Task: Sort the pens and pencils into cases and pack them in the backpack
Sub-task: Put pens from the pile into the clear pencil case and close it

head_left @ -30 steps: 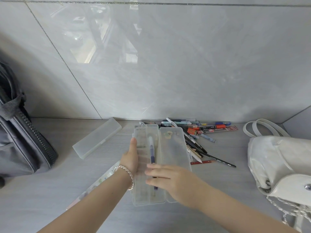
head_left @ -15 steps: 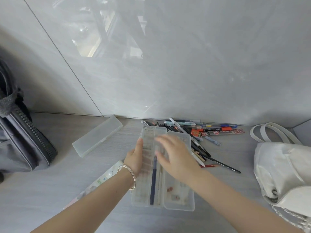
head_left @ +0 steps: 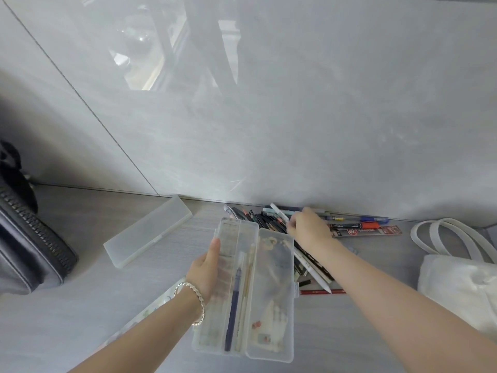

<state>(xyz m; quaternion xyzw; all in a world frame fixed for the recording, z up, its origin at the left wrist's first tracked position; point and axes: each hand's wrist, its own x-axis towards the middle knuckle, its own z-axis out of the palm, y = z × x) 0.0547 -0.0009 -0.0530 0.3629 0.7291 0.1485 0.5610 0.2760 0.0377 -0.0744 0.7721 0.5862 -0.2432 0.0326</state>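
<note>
Clear plastic case (head_left: 243,286) lying open on the grey counter (head_left: 80,305), lid flap folded out to the right, a dark blue pen (head_left: 233,308) and a pale pencil-like stick beside it resting lengthwise in the left tray. Left hand (head_left: 208,270), bracelet (head_left: 192,302) at the wrist, curled against the case's left wall, thumb pointing up along the edge, steadying it. Right hand (head_left: 309,227) stretched to the pile of pens and pencils (head_left: 271,219) against the wall, fingers bent down onto the heap near a white pen (head_left: 279,213); cannot tell whether anything is actually pinched. More of the pile spread right of the hand: a red-and-black marker (head_left: 355,225), a blue pen (head_left: 373,219), a flat red packet (head_left: 376,231); a red pencil (head_left: 322,292) lying just right of the case. Frosted closed case (head_left: 149,235) set diagonally to the left, apart from the open one. Dark zippered backpack (head_left: 29,251) at the far left edge, white bag (head_left: 457,278) with looped handles at the far right.
</note>
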